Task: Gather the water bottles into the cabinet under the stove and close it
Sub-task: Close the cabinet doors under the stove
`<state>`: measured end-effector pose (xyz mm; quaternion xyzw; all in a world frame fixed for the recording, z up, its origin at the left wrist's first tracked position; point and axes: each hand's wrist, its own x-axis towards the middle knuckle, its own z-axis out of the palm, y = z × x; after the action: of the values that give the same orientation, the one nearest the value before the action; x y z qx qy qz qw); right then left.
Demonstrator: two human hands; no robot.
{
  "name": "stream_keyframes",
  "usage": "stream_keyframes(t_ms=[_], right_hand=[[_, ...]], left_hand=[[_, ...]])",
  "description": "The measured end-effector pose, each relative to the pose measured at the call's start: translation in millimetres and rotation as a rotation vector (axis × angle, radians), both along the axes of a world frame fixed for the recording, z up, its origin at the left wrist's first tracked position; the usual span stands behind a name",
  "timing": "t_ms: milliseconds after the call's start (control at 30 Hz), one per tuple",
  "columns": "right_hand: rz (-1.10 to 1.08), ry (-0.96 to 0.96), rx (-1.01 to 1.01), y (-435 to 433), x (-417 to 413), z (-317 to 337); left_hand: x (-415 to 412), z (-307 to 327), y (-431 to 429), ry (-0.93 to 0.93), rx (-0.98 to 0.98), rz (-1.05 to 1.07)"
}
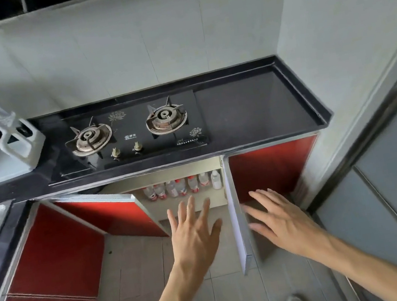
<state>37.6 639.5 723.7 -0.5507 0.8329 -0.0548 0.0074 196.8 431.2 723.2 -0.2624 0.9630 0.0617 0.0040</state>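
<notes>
Standing upright in cabinet [222, 200]: water bottles [180, 187], row left-right.

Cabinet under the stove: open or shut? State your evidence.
Open: the left door and right door stand swung out, showing the water bottles inside.

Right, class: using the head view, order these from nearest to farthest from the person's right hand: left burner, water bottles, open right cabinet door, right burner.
From the right hand:
1. Open right cabinet door, just beside its fingertips.
2. Water bottles, inside the cabinet, up-left.
3. Right burner, on the stove above.
4. Left burner, farthest left.
</notes>
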Motion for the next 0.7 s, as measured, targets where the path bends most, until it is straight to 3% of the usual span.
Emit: stream_keyframes(t_ms=[200,400,700], right_hand=[[0.168,-0.067,0.201,36,-75,-53],[0.358,-0.052,0.278,13,-119,-114],[0.407,-0.074,0.369,-33,-142,-205]], left_hand=[[-51,-60,73,-0.163,0.042,0.157],[-69,-125,124,-0.188,0.18,0.317],[-90,-211,183,-0.213,0.314,0.49]])
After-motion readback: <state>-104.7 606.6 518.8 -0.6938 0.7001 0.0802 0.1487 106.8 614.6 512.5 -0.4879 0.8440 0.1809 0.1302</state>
